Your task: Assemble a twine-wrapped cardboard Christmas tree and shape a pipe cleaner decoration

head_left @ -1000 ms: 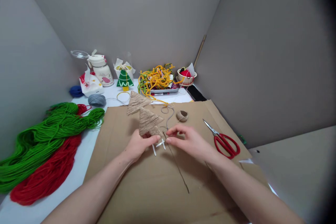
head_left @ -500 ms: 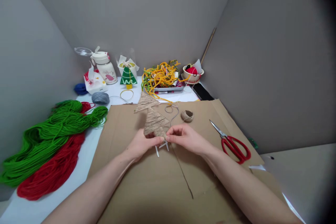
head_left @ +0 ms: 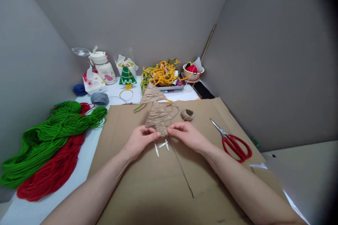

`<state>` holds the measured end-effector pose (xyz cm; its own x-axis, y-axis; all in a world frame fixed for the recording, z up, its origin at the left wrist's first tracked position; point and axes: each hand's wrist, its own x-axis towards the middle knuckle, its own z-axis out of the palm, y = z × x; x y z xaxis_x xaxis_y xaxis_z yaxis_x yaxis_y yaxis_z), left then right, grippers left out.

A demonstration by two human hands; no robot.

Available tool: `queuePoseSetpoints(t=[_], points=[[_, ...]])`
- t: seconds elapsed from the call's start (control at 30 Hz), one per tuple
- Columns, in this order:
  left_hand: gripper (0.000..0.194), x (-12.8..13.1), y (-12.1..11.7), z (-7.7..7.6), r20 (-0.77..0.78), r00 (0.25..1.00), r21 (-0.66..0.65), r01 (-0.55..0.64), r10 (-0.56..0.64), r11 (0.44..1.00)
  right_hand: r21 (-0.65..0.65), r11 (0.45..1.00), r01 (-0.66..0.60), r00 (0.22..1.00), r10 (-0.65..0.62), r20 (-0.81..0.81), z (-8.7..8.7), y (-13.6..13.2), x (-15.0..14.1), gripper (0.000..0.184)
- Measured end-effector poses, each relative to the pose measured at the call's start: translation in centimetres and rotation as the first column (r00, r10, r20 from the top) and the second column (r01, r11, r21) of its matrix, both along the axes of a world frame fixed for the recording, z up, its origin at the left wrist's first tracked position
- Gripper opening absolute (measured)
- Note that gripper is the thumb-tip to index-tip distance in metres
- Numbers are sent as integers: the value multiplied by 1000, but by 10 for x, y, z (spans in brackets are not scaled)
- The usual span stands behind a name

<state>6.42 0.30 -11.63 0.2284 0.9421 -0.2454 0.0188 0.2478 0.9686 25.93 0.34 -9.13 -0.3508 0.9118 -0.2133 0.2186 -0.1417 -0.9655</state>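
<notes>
A small tree shape wound in brown twine (head_left: 156, 110) stands upright above a sheet of brown cardboard (head_left: 148, 182). My left hand (head_left: 139, 140) pinches its lower left edge. My right hand (head_left: 188, 135) pinches its lower right edge. Both hands have their fingers closed on the tree's base. Two short white strips (head_left: 161, 147) lie on the cardboard just below the tree. A thin twine end trails from the tree toward a small twine roll (head_left: 187, 114).
Red-handled scissors (head_left: 232, 142) lie to the right on the cardboard. Green yarn (head_left: 50, 130) and red yarn (head_left: 52, 172) lie in bundles at the left. At the back stand a white bottle (head_left: 102, 67), a small green felt tree (head_left: 127, 76), a tray of orange and green cords (head_left: 161, 75), a bowl (head_left: 192, 72).
The twine tree has been raised from leaning left to upright and lifted off the white strips. Both hands moved up slightly with it, the right closing in on its base.
</notes>
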Motion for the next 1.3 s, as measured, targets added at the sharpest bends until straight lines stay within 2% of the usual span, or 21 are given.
queuePoseSetpoints(t=[0.17,0.53,0.8,0.9,0.97,1.03,1.1,1.2,1.3], points=[[25,1,0,2,-3,1000,7,2,-2,1000,75,997,3,999,-6,43,2,1,0,31],[23,4,-4,1,72,997,-31,44,-41,999,85,996,-37,999,34,39,-8,-3,-5,31],[25,5,-3,-1,239,970,-84,66,-44,994,102,995,-10,996,1,85,-10,-3,-6,27],[23,5,-4,-4,238,971,-96,31,-7,995,150,987,-63,986,38,160,-5,-3,-3,31],[24,4,-1,-6,248,966,-110,-47,74,993,248,966,-77,966,11,257,1,-5,2,35],[25,1,4,-7,288,940,-126,-155,186,980,391,913,-112,913,-61,404,8,-12,8,32],[26,-2,9,-9,346,900,-140,-231,266,963,473,850,-232,813,-97,574,13,-24,13,31],[25,-5,14,-9,420,855,-167,-258,305,952,428,785,-448,626,-67,777,7,-51,20,46],[25,-6,14,-8,443,835,-202,-262,327,944,370,766,-526,482,-91,872,-11,-75,33,60]])
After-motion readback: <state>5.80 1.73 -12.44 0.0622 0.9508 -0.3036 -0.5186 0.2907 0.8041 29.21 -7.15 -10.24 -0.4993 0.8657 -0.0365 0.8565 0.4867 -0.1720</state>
